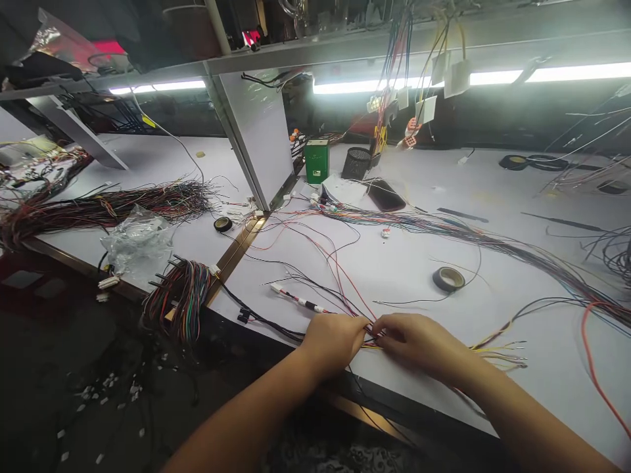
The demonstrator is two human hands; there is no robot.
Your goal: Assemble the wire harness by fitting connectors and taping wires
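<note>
Near the front edge of the white table, my left hand (pixel 332 338) is closed round a bundle of wires. My right hand (pixel 414 335) pinches the same bundle just beside it, the fingertips of both hands almost touching. Black cable (pixel 266 320) runs out to the left of my left hand, with a small black connector (pixel 244 315) by it. A red and black wire with banded sleeves (pixel 309 305) ends in a white connector (pixel 277 288). Yellow and dark wires (pixel 497 355) come out beyond my right hand. Thin red and black wires (pixel 340 276) stretch toward the back.
A tape roll (pixel 448 279) lies behind my right hand; another (pixel 223 224) is at left. A long wire bundle (pixel 444 233) crosses the table. Behind are a phone (pixel 385 194), green box (pixel 316 161) and mesh cup (pixel 357 163). Coiled wires (pixel 185 295) overhang the front edge.
</note>
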